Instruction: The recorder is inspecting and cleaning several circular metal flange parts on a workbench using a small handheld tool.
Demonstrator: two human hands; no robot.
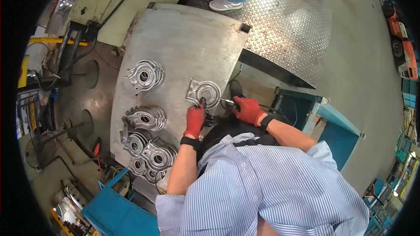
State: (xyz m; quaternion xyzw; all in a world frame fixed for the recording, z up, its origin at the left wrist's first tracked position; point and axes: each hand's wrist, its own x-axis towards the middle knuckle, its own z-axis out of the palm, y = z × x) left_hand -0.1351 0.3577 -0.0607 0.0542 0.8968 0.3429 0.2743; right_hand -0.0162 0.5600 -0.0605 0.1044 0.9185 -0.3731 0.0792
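A stamped metal bracket [204, 92] with a round ringed centre lies flat near the right edge of the steel table [183, 30]. My left hand [195, 119], in a red glove with dark fingertips, is closed at the bracket's near edge; its fingertips press on the rim. To the right, my right hand [248, 110], also gloved in red, is closed round a slim metal hand tool [228, 102]. The tool's thin tip points left at the bracket's right rim. Whether the tip touches the metal is too small to tell.
Stacks of similar brackets [146, 75] stand along the table's left side, with a pile [157, 155] at its near left corner. Blue metal bins [337, 137] flank me. Beyond the table, a person's leg and shoe [225, 4] stand by a diamond-plate platform [288, 30].
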